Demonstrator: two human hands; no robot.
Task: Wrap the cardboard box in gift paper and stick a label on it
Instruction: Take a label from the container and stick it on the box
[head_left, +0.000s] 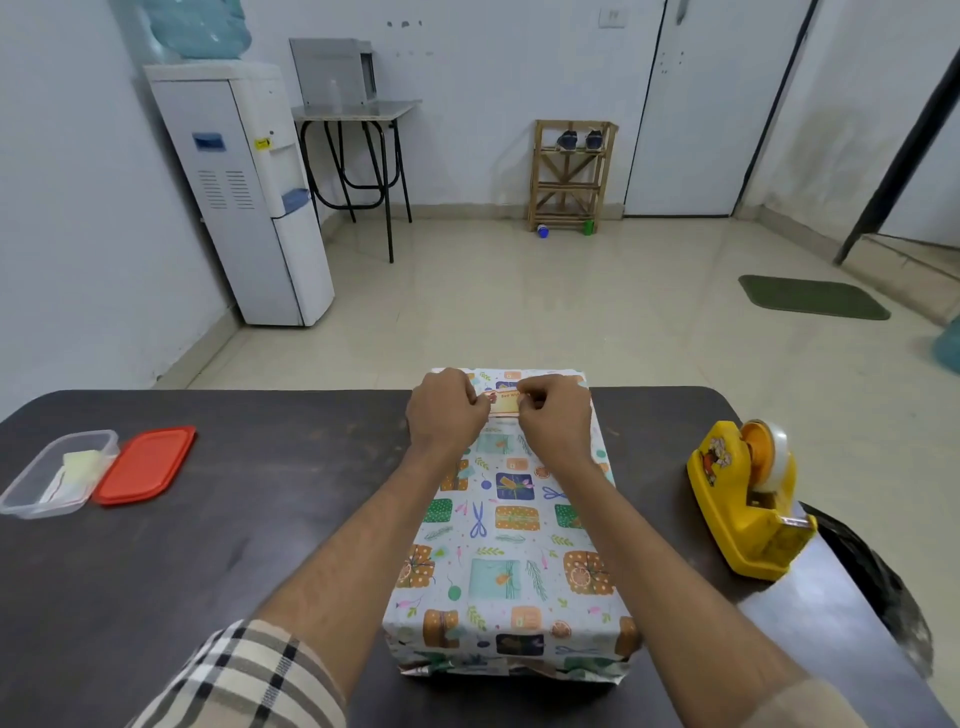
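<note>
The box (511, 551) stands on the dark table (234, 545), fully covered in white gift paper printed with presents, scissors and leaves. Near its far end lies a small cream and orange label (504, 404) with red lettering. My left hand (444, 415) pinches the label's left edge and my right hand (556, 418) pinches its right edge. Both hands rest on the box top, and their fingers hide most of the label.
A yellow tape dispenser (748, 504) sits on the table to the right. At the left stand a clear plastic container (57, 475) holding pale slips and its red lid (147, 465). Beyond the table's far edge is open tiled floor.
</note>
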